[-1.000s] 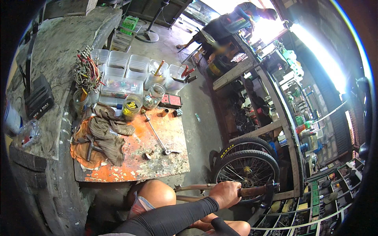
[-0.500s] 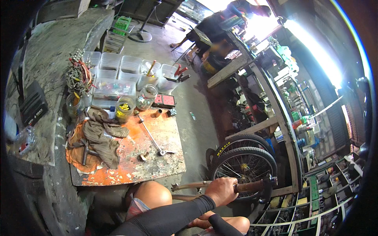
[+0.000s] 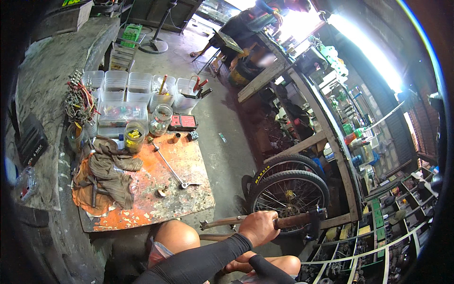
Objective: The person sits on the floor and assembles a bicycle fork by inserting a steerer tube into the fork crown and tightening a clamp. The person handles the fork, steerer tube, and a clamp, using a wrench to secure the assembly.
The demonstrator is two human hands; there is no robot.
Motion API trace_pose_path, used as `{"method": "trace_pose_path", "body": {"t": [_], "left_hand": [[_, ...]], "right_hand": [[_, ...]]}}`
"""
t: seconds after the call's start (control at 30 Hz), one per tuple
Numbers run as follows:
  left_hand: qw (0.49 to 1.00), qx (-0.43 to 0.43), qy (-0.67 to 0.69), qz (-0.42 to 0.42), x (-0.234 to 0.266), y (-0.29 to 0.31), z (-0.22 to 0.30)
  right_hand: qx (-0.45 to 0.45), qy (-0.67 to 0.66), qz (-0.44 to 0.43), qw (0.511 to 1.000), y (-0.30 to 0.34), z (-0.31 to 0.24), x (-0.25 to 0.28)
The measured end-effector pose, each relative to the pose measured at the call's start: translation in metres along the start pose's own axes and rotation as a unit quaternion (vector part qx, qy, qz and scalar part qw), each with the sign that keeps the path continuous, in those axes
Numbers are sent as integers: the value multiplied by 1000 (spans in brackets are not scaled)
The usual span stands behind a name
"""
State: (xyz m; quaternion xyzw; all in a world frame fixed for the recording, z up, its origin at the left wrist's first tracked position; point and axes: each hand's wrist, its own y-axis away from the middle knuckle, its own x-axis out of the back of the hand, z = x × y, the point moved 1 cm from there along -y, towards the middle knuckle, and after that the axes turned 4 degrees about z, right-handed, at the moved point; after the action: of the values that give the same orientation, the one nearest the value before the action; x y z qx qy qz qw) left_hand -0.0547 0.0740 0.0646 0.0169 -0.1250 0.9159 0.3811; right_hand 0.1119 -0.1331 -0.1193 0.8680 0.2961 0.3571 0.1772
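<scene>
My left hand reaches across from the lower left in a black sleeve, its fingers wrapped round a tan-brown bicycle fork. Two slim prongs of the fork stick out left of the fist toward the table. Its thick tube runs right, to a dark fitting at the end. Lower down, my right hand is partly covered by my left forearm, near my legs; its fingers cannot be made out. On the orange, paint-worn table lie a long metal rod with a ring end and a small brass-coloured part.
Brown rags, a hammer-like tool, jars and clear plastic bins crowd the table's left and far side. Two bicycle wheels lean beyond the fork. Parts shelves fill the right; a person is at the back.
The whole view has shifted a little, so the table sits slightly lower and further left. My left hand keeps its grip on the fork, with little other movement.
</scene>
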Motion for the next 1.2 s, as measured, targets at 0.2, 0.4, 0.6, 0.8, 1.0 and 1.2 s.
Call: {"method": "trace_pose_path", "body": {"t": [0.2, 0.4, 0.6, 0.8, 1.0, 1.2], "left_hand": [[1000, -9, 2, 15, -2, -2, -1], [1000, -1, 10, 7, -2, 0, 2], [1000, 20, -15, 1, 6, 0, -8], [999, 19, -20, -17, 1, -2, -5], [998, 20, -12, -58, -10, -1, 12], [999, 19, -31, -22, -2, 0, -11]], "right_hand": [[-131, -17, -48, 990, 3, -42, 15], [-210, 43, -36, 976, 0, 31, -16], [-189, -4, 7, 982, -8, -2, 4], [-205, -62, 25, 976, -2, -26, 14], [-231, 133, -106, 958, 16, 43, -21], [-134, 24, -9, 991, -8, -42, 20]]}}
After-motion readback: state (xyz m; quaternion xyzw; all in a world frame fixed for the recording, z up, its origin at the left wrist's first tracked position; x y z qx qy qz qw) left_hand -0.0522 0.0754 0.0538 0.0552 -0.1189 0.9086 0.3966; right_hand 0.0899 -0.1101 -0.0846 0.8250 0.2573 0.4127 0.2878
